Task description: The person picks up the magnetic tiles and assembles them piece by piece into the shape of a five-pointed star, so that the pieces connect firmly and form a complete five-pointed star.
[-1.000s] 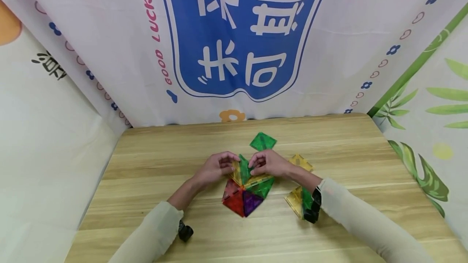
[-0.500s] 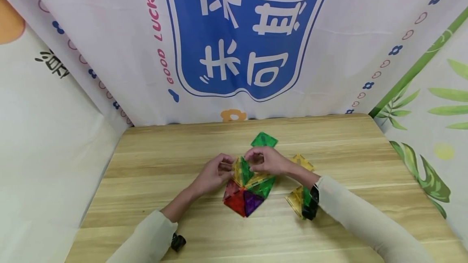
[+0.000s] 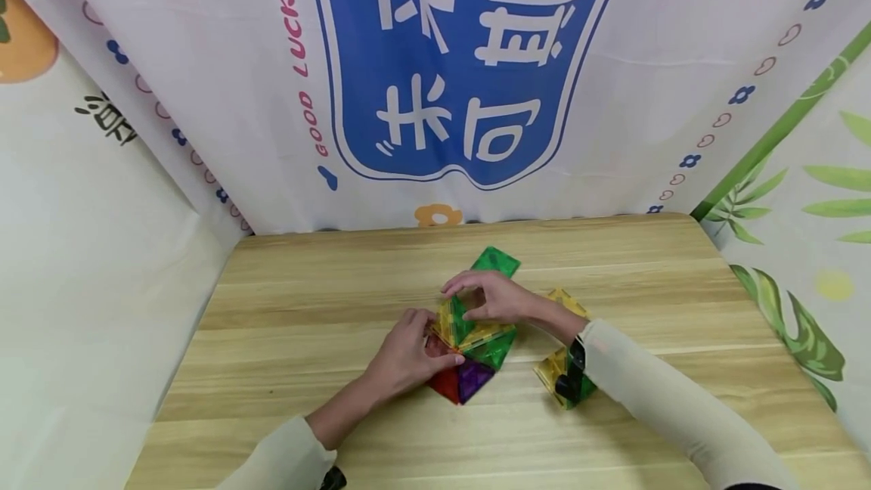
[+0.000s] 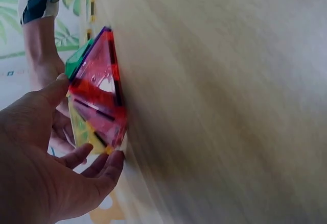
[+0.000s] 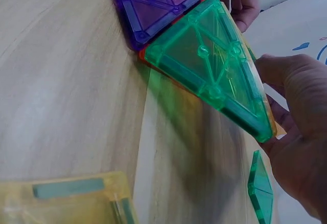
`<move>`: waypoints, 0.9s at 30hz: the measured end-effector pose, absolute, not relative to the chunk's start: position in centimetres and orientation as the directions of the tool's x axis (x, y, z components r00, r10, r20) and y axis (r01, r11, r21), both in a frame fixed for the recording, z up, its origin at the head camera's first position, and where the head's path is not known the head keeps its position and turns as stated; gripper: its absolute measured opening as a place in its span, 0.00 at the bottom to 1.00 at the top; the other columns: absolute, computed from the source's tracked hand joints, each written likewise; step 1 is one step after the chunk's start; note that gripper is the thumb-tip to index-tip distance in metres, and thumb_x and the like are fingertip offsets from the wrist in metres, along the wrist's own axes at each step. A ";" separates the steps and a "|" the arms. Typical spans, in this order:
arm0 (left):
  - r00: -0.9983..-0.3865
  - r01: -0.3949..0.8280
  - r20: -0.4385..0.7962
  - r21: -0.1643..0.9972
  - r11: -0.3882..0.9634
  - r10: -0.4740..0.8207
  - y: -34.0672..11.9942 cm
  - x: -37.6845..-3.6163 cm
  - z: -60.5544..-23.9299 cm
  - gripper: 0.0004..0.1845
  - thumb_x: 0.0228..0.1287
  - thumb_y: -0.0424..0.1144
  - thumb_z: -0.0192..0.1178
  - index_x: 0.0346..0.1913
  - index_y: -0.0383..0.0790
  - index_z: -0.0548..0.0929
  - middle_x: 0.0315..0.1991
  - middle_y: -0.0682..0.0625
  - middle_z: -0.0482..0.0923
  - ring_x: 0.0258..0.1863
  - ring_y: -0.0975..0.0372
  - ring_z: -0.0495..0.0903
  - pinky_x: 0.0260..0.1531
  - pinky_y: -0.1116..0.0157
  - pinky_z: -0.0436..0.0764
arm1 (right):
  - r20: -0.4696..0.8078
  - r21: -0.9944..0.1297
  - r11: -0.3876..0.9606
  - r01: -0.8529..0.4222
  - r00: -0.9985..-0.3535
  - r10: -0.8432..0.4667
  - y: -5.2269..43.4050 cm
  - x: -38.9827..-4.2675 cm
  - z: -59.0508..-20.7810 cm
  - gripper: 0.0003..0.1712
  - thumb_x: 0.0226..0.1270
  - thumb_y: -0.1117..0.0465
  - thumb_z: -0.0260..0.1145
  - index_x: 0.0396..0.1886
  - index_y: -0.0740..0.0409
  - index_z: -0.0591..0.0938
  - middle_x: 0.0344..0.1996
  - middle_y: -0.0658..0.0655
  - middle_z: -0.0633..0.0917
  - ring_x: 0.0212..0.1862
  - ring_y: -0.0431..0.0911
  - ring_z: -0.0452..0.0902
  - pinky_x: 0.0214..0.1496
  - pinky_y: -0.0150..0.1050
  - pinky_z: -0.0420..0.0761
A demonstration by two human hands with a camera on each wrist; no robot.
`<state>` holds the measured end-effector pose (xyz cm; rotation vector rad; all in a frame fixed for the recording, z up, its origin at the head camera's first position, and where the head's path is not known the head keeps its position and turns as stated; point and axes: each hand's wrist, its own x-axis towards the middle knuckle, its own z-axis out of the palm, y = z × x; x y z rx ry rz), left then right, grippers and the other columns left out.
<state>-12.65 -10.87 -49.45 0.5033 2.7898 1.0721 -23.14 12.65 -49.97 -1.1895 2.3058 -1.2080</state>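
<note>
A small dome of translucent magnetic tiles stands mid-table, with a red tile (image 4: 94,73), a purple tile (image 3: 475,379) and a green tile (image 5: 204,55) round its lower side. Yellow tiles (image 3: 444,322) and a green tile (image 3: 460,324) rise at its top. My left hand (image 3: 401,354) grips the dome from the left, thumb along the red tile's upper edge and fingers at the lower far side. From the right, my right hand (image 3: 500,298) arches over the top tiles, its thumb at the upright green one; its fingertips are partly hidden in the right wrist view.
A loose green tile (image 3: 498,259) lies behind the dome. To the right are a yellow tile (image 3: 570,301) and a yellow-and-green group of tiles (image 3: 554,375), partly under the right forearm. A printed cloth (image 3: 381,203) hangs at the table's back edge.
My left hand has come down from the yellow tiles to the dome's near left side, thumb now over the red tile. My right hand's fingers have shifted slightly left over the top.
</note>
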 end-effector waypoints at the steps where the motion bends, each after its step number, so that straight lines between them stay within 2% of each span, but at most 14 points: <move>1: -0.940 0.268 0.021 0.663 0.699 0.341 -10.7 -12.6 -49.5 0.38 0.55 0.57 0.81 0.59 0.35 0.79 0.51 0.45 0.77 0.45 0.57 0.78 0.45 0.58 0.82 | 0.122 -0.777 0.314 -0.545 -0.620 -0.775 12.7 -23.2 -50.0 0.24 0.63 0.71 0.78 0.59 0.57 0.87 0.65 0.53 0.84 0.69 0.51 0.77 0.70 0.50 0.78; 5: -0.937 0.283 0.035 0.655 0.700 0.346 -10.4 -12.6 -49.6 0.38 0.55 0.55 0.81 0.59 0.35 0.78 0.53 0.43 0.77 0.48 0.56 0.79 0.50 0.55 0.83 | 0.121 -0.754 0.337 -0.563 -0.624 -0.772 13.0 -23.2 -49.9 0.22 0.63 0.69 0.79 0.57 0.55 0.88 0.62 0.54 0.85 0.67 0.50 0.78 0.68 0.50 0.80; 12: -0.937 0.290 0.042 0.648 0.704 0.347 -11.0 -13.0 -49.6 0.29 0.61 0.51 0.78 0.59 0.38 0.82 0.52 0.47 0.80 0.46 0.59 0.80 0.45 0.59 0.82 | 0.196 -0.676 0.374 -0.634 -0.645 -0.739 14.2 -22.8 -49.8 0.17 0.63 0.64 0.80 0.51 0.56 0.89 0.54 0.55 0.85 0.58 0.50 0.81 0.57 0.47 0.85; 18: -0.936 0.274 0.029 0.684 0.676 0.350 -12.3 -14.1 -49.7 0.22 0.64 0.47 0.77 0.56 0.42 0.86 0.53 0.50 0.82 0.52 0.58 0.81 0.52 0.55 0.82 | 0.203 -0.668 0.417 -0.617 -0.689 -0.695 15.7 -21.7 -50.1 0.14 0.63 0.64 0.80 0.48 0.56 0.90 0.47 0.53 0.84 0.46 0.46 0.81 0.47 0.42 0.86; 22: -0.907 0.312 0.036 0.725 0.614 0.419 -13.1 -15.0 -49.8 0.18 0.65 0.42 0.77 0.55 0.43 0.87 0.53 0.50 0.83 0.54 0.56 0.81 0.54 0.54 0.81 | 0.177 -0.678 0.437 -0.591 -0.708 -0.683 16.4 -20.6 -49.9 0.14 0.63 0.65 0.80 0.48 0.56 0.90 0.45 0.52 0.83 0.41 0.46 0.83 0.45 0.40 0.88; 27: -0.844 0.380 0.062 0.771 0.511 0.533 -13.7 -15.7 -50.1 0.16 0.66 0.39 0.76 0.54 0.43 0.88 0.55 0.50 0.84 0.57 0.55 0.81 0.57 0.51 0.82 | 0.156 -0.659 0.465 -0.592 -0.711 -0.685 17.0 -19.1 -49.7 0.13 0.64 0.62 0.80 0.48 0.53 0.90 0.44 0.51 0.83 0.42 0.41 0.82 0.45 0.39 0.88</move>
